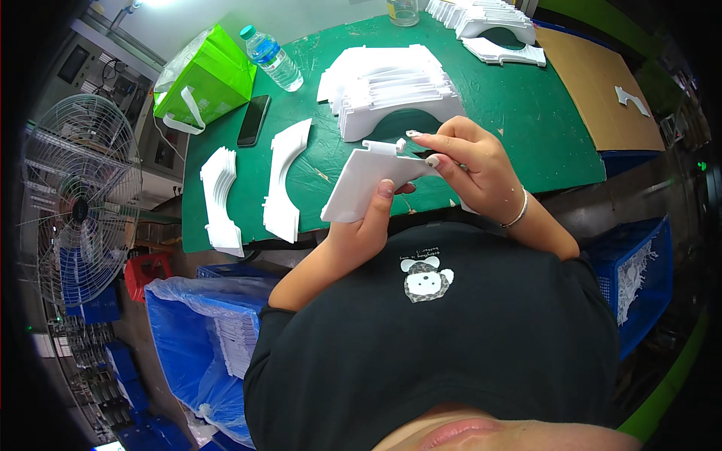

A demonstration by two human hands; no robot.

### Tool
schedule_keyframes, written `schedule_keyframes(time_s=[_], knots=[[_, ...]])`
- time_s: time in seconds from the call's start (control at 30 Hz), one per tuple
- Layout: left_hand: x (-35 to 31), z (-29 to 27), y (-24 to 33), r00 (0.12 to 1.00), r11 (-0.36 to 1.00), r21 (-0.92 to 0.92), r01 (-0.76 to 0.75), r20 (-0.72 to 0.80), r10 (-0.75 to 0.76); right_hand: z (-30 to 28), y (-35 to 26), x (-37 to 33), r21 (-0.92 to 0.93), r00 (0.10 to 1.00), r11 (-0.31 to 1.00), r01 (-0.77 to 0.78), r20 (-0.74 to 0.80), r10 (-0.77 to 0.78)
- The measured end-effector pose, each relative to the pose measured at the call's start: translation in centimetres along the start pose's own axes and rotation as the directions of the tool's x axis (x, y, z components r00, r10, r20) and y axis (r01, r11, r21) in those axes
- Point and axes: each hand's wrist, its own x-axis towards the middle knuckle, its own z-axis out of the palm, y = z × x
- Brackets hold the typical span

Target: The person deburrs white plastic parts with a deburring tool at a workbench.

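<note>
My left hand [370,219] is closed on a white plastic panel [359,183], thumb on its face and fingers behind, held tilted just above the table's near edge. The panel has small tabs along its upper edge, and its far end runs behind my right hand. My right hand [481,173] pinches something small and dark by the panel's upper corner; its kind is too hidden to tell. Beyond my hands stands a thick stack of white arched panels [395,83]. To the left lie two thinner stacks of curved white panels, the nearer panel stack [282,184] and the outer panel stack [219,199].
On the green table [331,161] are a phone [254,121], a water bottle [274,60], a green bag [207,79] and a glass jar [404,12]. More white panels [489,22] stand far right beside cardboard [602,90]. Blue crates [639,270] flank me; a fan [81,203] stands left.
</note>
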Motion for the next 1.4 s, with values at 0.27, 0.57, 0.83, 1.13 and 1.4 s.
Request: schedule_keyframes(time_s=[0.27,0.57,0.83,1.13,1.4], knots=[[0.0,0.3,0.2,0.999,0.999,0.036,-0.011,0.045,0.009,0.0,-0.4,0.0,-0.07,0.998,0.997,0.045,-0.048,-0.048],[-0.5,-0.2,-0.5,0.984,0.984,0.128,-0.123,0.147,0.104,-0.4,0.5,0.3,-0.228,0.976,0.971,-0.073,-0.217,0.023],[-0.4,0.4,0.1,0.992,0.993,0.016,-0.116,0.055,0.115,-0.4,0.2,-0.4,0.081,0.996,0.995,0.065,-0.066,-0.06],[-0.4,0.3,-0.2,0.991,0.994,0.015,-0.106,0.08,0.104,0.4,-0.7,-0.6,-0.087,0.992,0.995,0.041,-0.118,-0.051],[-0.7,-0.2,-0.6,0.988,0.99,0.059,-0.126,0.101,0.12,0.6,-1.2,-0.1,-0.324,0.986,0.946,0.009,-0.152,-0.061]])
